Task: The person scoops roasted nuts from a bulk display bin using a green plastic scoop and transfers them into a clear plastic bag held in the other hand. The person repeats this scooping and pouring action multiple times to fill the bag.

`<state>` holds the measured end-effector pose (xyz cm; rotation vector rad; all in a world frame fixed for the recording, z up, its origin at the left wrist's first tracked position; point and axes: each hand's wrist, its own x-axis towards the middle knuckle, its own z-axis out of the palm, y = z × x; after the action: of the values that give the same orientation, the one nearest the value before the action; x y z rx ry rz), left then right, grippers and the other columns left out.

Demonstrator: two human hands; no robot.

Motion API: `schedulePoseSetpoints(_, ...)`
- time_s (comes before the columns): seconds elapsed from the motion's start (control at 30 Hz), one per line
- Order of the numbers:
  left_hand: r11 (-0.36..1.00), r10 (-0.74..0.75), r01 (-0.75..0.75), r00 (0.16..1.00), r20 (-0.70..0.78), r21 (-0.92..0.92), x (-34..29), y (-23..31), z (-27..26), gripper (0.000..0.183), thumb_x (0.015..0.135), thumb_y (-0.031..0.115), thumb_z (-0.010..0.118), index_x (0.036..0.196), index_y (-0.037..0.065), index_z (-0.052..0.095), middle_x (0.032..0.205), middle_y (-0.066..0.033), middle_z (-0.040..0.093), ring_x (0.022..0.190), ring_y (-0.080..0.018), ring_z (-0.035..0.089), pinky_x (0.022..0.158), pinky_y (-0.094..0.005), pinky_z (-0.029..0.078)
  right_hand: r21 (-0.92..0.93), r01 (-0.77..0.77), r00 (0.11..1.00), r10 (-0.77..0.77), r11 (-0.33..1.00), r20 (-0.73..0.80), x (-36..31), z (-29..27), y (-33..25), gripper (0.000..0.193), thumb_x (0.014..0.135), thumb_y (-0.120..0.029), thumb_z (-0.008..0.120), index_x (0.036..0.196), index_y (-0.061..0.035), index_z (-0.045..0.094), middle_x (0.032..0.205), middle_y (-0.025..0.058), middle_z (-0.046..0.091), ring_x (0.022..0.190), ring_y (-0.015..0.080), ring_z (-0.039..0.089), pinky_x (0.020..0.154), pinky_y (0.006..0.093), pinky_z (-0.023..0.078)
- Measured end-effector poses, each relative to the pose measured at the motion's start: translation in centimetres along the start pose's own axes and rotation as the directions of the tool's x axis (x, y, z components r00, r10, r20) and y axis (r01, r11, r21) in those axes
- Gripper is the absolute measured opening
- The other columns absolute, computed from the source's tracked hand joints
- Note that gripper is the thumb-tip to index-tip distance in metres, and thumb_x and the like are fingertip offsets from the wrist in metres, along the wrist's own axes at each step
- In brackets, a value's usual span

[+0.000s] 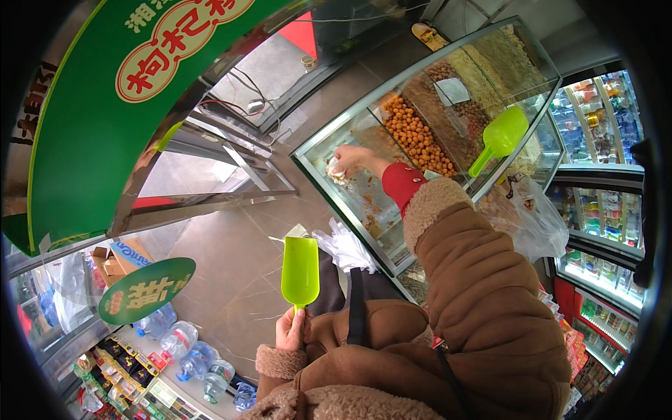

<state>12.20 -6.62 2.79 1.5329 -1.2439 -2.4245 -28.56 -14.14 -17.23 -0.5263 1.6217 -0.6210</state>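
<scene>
My left hand (291,329) is closed round the handle of a lime-green plastic scoop (301,271), holding it upright in front of my body. With my right arm stretched forward, my right hand (355,161) reaches into the left compartment of a glass display case (396,269). Its fingers are closed on a crumpled white tissue (336,169), partly hidden by the hand. Brown crumbs (371,205) lie scattered on that compartment's floor. Beside it, another compartment holds round orange-brown snack balls (413,129).
A second green scoop (502,136) rests over the case's right side. White plastic bags (343,246) hang at its near left edge, and a clear bag (532,220) at the right. Large water bottles (178,339) stand at lower left; lit drink fridges (602,210) line the right.
</scene>
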Motion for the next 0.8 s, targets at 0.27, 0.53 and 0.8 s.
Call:
schedulePoseSetpoints(0.27,1.000,-0.018,0.019,0.999,-0.031,0.013,-0.1,-0.2,-0.2,0.032,0.096,0.030,0.044,0.087,0.001,0.053,0.050,0.0007,0.042,0.039,-0.0078,0.035,0.039,-0.0218,0.031,-0.460,0.112,0.628,-0.421,0.881,-0.655,2.9,1.5,2.2,0.016,0.072,-0.005,0.065,0.086,0.0022,0.065,0.093,0.0218,0.060,0.080,0.0342,0.061,0.071,0.0399,0.049)
schedulePoseSetpoints(0.53,1.000,-0.013,0.013,1.000,-0.028,-0.014,0.1,-0.3,-0.4,0.030,0.097,0.029,0.044,0.086,0.002,0.053,0.049,0.0004,0.041,0.038,-0.0081,0.035,0.038,-0.0221,0.030,-0.356,0.409,0.684,-0.541,0.840,-0.489,2.0,5.6,3.2,0.016,0.084,-0.012,0.047,0.087,0.0017,0.054,0.093,0.0246,0.054,0.085,0.0379,0.057,0.076,0.0425,0.045)
schedulePoseSetpoints(0.8,1.000,0.016,-0.016,1.000,-0.011,-0.017,0.2,-0.2,-0.5,0.030,0.097,0.028,0.044,0.086,0.002,0.053,0.049,0.0013,0.040,0.037,-0.0079,0.033,0.038,-0.0223,0.029,-0.684,0.474,0.842,-0.514,0.555,0.166,-4.5,5.5,6.0,0.016,0.081,-0.009,0.045,0.084,0.0035,0.055,0.094,0.0230,0.052,0.086,0.0377,0.056,0.079,0.0431,0.048)
